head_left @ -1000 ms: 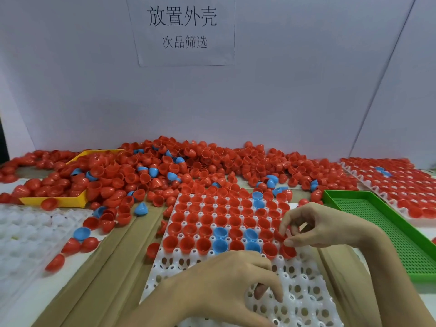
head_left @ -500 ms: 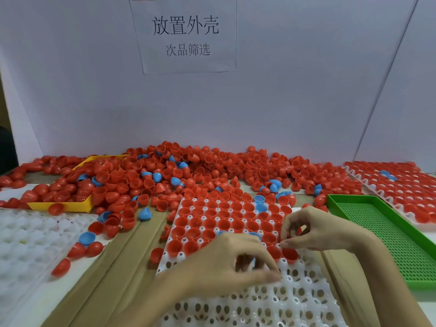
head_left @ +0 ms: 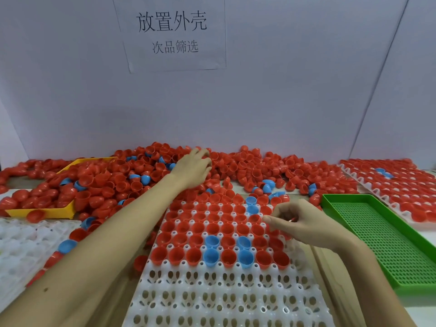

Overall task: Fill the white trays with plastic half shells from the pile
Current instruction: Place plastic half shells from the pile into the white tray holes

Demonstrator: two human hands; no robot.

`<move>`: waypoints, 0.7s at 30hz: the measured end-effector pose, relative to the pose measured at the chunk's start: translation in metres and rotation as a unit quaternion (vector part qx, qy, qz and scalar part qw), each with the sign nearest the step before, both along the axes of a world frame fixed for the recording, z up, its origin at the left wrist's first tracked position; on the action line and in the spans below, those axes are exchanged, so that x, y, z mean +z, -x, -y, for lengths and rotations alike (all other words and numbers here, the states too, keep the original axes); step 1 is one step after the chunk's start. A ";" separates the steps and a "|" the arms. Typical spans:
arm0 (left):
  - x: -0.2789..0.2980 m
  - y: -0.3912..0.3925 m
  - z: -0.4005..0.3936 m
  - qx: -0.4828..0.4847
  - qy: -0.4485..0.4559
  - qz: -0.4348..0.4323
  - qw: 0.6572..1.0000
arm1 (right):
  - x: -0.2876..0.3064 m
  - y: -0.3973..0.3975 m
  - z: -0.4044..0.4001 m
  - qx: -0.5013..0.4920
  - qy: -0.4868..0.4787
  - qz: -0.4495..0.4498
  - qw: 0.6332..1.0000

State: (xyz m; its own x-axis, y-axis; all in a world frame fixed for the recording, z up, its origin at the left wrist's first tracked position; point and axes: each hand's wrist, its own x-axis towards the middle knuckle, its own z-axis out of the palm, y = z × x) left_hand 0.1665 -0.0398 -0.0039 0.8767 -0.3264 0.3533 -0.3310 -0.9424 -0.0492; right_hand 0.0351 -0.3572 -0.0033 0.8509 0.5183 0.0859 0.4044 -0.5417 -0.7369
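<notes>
The pile of red and blue half shells [head_left: 247, 168] lies along the back wall. The middle white tray [head_left: 224, 293] holds several rows of shells in its far half; its near rows are bare. My left hand [head_left: 193, 168] reaches far out onto the pile with its fingers bent down among red shells; whether it grips any is hidden. My right hand [head_left: 299, 220] hovers over the tray's right edge with curled fingers that pinch red half shells, a sliver of red showing between them.
A second white tray [head_left: 21, 244] sits at the left with loose shells on its edge. A yellow tray [head_left: 47, 212] full of shells lies behind it. A green perforated tray [head_left: 389, 234] lies at the right, and behind it a white tray [head_left: 354, 175] full of shells.
My left hand has left the near part of the middle tray and stretched forward to the pile. My right hand has stayed at the tray's right side.
</notes>
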 end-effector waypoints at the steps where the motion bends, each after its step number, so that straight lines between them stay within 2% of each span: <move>1: -0.001 -0.008 0.005 -0.003 -0.064 0.005 0.998 | -0.001 -0.001 -0.001 -0.005 -0.003 0.011 1.000; 3: -0.006 -0.021 0.013 -0.002 -0.140 -0.013 0.990 | -0.002 -0.003 -0.002 -0.015 -0.007 0.024 1.000; 5: -0.010 -0.028 0.018 0.013 -0.163 -0.048 0.985 | -0.003 -0.004 -0.002 -0.023 -0.009 0.029 0.999; 13: -0.027 -0.029 0.019 0.001 -0.109 -0.050 0.993 | -0.006 -0.004 -0.004 -0.027 -0.008 0.051 0.998; 17: -0.020 -0.013 0.013 -0.026 0.005 0.016 1.000 | -0.005 -0.003 -0.003 -0.035 -0.012 0.058 0.998; 19: -0.018 0.006 0.010 -0.053 0.109 0.050 0.991 | -0.005 -0.003 -0.003 -0.037 -0.015 0.055 0.998; 21: -0.014 0.033 0.010 -0.070 0.239 0.038 0.968 | -0.005 -0.003 -0.004 -0.041 -0.032 0.052 0.997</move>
State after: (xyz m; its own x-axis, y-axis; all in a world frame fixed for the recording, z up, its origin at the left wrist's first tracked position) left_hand 0.1334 -0.0500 -0.0181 0.8013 -0.2225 0.5553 -0.4688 -0.8101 0.3520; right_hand 0.0377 -0.3534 -0.0080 0.8751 0.4380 0.2058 0.4363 -0.5301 -0.7270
